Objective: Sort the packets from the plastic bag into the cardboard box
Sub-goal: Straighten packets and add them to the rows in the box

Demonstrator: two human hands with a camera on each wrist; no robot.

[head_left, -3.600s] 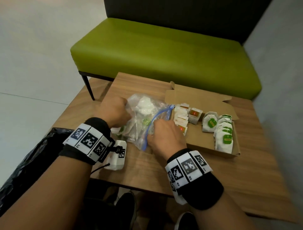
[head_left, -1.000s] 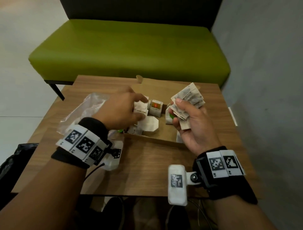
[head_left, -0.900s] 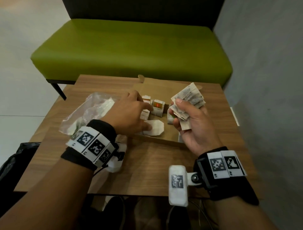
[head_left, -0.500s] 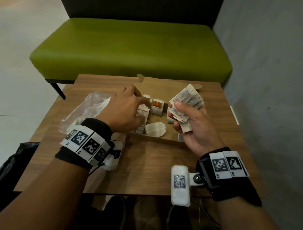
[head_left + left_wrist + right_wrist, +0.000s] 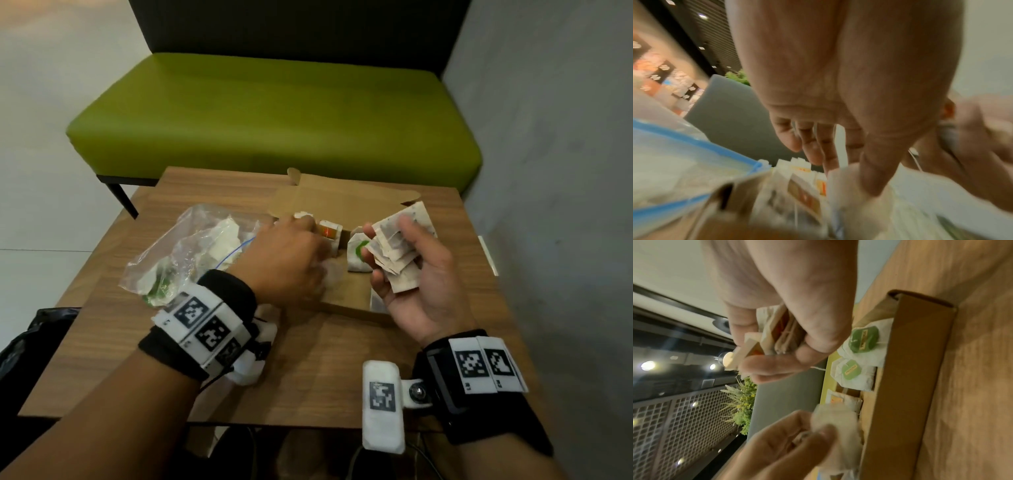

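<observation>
The open cardboard box (image 5: 346,310) lies on the table with orange-labelled packets (image 5: 330,233) at its left and green-labelled packets (image 5: 358,253) further right. My left hand (image 5: 313,246) reaches into the box's left part and pinches a white packet (image 5: 853,186) between thumb and fingers; motion blurs it. My right hand (image 5: 388,241) is palm up over the box's right part and grips a fanned stack of several packets (image 5: 416,219). The clear plastic bag (image 5: 191,253) with more packets lies left of the box, partly under my left wrist.
A green bench (image 5: 274,113) stands behind the wooden table (image 5: 308,377). A grey wall (image 5: 548,171) runs close along the right side. A black bag (image 5: 27,342) sits low at the left. The box's lid flap (image 5: 342,202) lies open towards the bench.
My left hand has moved from the row of orange-labelled packets to the white packet lying on the box floor and taken hold of it. My right hand still holds its stack.
</observation>
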